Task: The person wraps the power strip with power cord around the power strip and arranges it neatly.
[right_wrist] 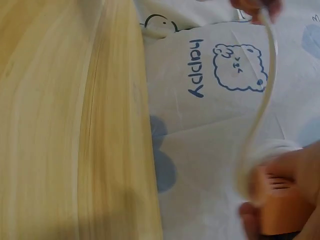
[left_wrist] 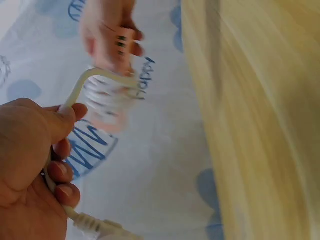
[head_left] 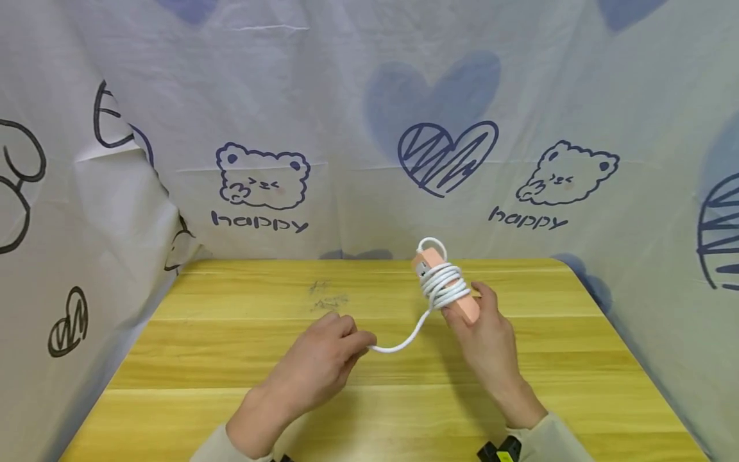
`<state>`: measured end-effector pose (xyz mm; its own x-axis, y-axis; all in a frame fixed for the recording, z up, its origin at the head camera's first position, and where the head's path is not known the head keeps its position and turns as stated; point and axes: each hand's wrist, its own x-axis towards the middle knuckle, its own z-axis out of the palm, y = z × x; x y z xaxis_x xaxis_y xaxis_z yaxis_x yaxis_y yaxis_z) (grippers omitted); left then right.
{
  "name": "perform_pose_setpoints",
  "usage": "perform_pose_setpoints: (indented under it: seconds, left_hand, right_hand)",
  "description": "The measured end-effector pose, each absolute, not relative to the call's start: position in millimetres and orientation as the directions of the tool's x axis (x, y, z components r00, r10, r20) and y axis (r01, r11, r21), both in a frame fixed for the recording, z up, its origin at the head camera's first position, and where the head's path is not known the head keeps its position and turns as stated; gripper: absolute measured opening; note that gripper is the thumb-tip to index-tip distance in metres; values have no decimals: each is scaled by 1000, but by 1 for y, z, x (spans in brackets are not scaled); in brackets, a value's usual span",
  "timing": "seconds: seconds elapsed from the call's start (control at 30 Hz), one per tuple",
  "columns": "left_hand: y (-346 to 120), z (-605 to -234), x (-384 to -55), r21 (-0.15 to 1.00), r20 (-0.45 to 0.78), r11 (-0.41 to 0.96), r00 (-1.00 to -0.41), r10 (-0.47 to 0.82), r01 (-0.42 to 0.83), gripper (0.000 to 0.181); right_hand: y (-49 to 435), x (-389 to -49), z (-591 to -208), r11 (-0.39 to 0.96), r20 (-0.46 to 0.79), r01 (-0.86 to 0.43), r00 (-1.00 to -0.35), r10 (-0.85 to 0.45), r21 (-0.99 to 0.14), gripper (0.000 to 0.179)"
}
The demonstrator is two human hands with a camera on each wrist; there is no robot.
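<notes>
A small pink power strip [head_left: 466, 310] is held up over the table by my right hand [head_left: 492, 350], fingers and thumb gripping its near end. White cord [head_left: 444, 285] wraps several times around the strip's middle, with a small loop at the far end. From the coils a loose stretch sags across to my left hand [head_left: 323, 359], which pinches it between thumb and fingertips. In the left wrist view the cord runs down through the curled fingers, and a whitish plug [left_wrist: 107, 228] hangs below them. The strip's slots show, blurred, in both wrist views.
Beneath both hands lies a wood-grain table [head_left: 231, 359] with faint dark scribbles [head_left: 329, 298] on its surface. A white cloth [head_left: 346, 128] printed with bears, hearts and "happy" hangs behind the table and along its sides.
</notes>
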<state>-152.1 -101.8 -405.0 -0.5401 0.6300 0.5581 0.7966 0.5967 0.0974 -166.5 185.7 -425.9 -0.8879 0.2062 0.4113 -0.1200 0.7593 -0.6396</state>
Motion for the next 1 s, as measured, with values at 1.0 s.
perform_pose_setpoints:
  seconds: [1.0]
  left_hand:
    - [-93, -398, -202, 813, 78, 363, -703, 707, 455, 12]
  right_hand:
    - [181, -137, -417, 33, 170, -306, -613, -771, -952, 52]
